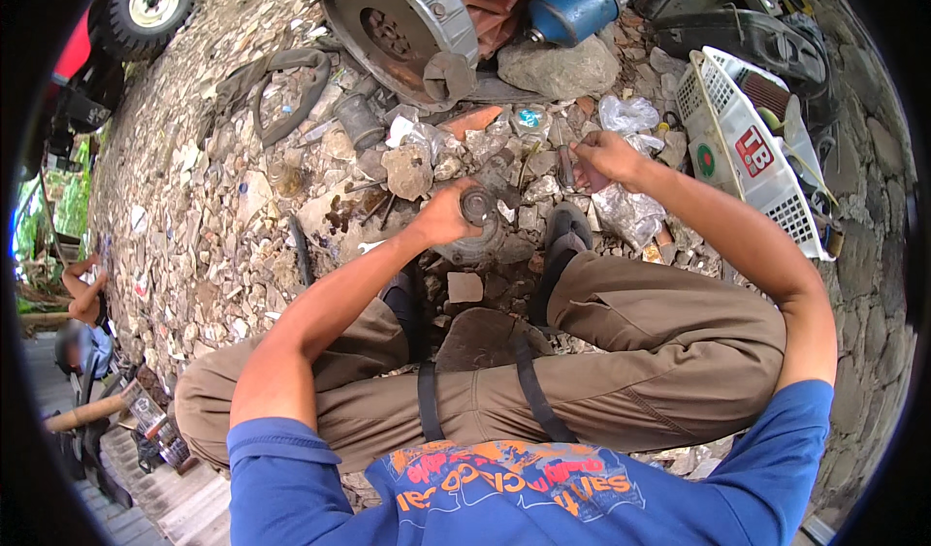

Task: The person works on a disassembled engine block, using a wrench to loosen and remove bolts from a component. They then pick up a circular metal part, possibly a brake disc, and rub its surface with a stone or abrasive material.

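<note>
I sit with bent legs above stony ground. My left hand (446, 214) is closed around the upper end of a dark round metal part (476, 207). A wide greyish metal piece (472, 248) lies just below that hand, partly hidden by it. To the right, the fingers of my right hand (609, 160) are pinched together low over the stones. A short dark metal piece (566, 166) shows at the fingertips. What sits between those fingers is too small to name. A crumpled clear plastic bag (628, 214) lies just below my right wrist.
A large engine housing (388, 37) and a blue cylinder (574, 11) stand ahead. Beside them rests a big rock (559, 66). A white plastic crate (752, 148) with parts stands right. A dark strap (281, 76) and a metal can (360, 121) lie left. Another person (89, 337) sits far left.
</note>
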`<action>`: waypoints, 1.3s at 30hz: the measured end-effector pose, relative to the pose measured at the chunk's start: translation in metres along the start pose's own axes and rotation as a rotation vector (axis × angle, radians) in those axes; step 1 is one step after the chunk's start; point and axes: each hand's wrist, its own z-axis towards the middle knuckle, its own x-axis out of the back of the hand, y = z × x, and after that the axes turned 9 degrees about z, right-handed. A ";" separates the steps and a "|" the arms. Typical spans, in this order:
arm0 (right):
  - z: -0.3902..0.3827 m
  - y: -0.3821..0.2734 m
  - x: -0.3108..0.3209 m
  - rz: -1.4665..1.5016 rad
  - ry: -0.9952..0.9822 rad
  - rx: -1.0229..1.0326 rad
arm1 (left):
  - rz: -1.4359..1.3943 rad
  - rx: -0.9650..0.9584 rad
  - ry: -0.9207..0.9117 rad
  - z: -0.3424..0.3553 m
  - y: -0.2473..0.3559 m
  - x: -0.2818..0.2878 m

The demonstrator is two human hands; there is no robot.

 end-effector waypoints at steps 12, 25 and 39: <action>-0.035 -0.132 0.001 -0.369 -0.027 0.428 | -0.200 -0.117 0.141 -0.053 0.194 0.131; -0.255 -0.157 0.013 -0.647 0.493 0.805 | -0.472 -0.311 0.204 -0.096 0.262 0.159; -0.153 -0.036 -0.065 -0.595 0.252 0.596 | -0.433 -0.034 0.159 -0.101 0.115 -0.008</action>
